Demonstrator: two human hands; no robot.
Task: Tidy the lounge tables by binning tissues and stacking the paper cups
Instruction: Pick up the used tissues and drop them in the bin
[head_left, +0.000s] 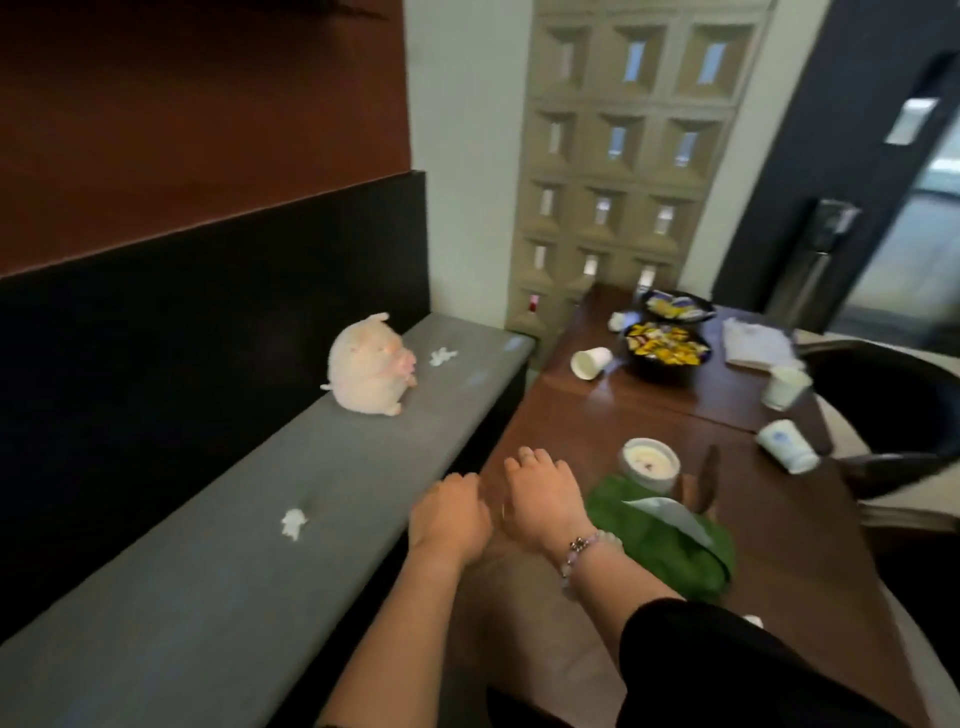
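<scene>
Plainly, the nearest crumpled tissue (294, 522) lies on the grey bench (208, 597), off to the left of the left hand (449, 512) — the nearer hand, I judge. Its fingers curl under, like those of the right hand (540, 499); whether either holds anything I cannot tell. A tipped paper cup (591, 362) lies farther off on the table (597, 415), ahead and to the right.

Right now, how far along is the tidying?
Done: nothing visible. Near tissue and far tissue lie on the bench. Tipped cup, small cup, far-right cup and logo cup sit apart, unstacked, on the tables.
In hand: left hand and right hand are curled together at the table edge; whether they hold anything is unclear.
Left: bin both tissues, stack all four cups.
</scene>
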